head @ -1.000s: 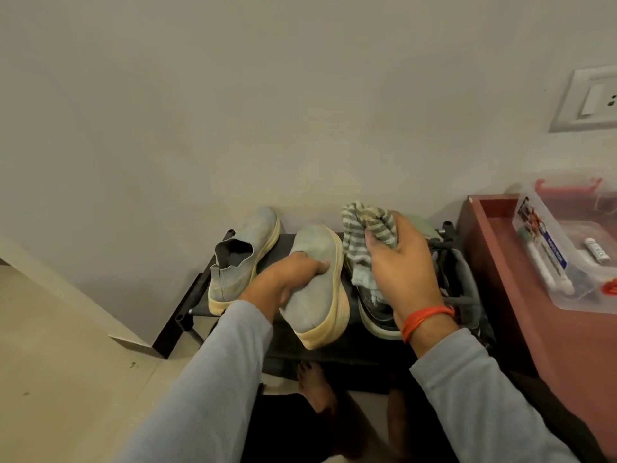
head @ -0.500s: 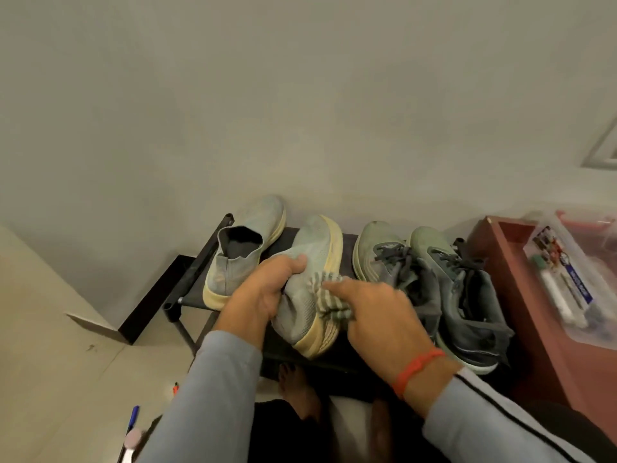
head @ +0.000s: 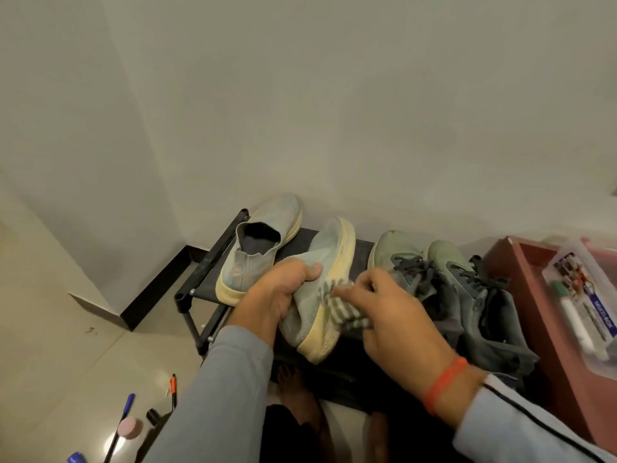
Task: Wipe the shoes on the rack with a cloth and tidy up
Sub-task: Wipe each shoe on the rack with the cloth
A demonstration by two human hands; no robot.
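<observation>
The left hand (head: 277,295) has its grip clenched around a pale blue slip-on shoe (head: 320,289), tilted above the black shoe rack (head: 207,279). The right hand (head: 394,315) presses a striped cloth (head: 340,307), grasped in its fingers, against the shoe's cream sole edge.

One wide-angle head camera looks forward and steeply down from above the person, close over both hands (head: 334,305) and the rack (head: 213,262). It faces the wall (head: 334,111), with floor (head: 66,345) at lower left.
</observation>
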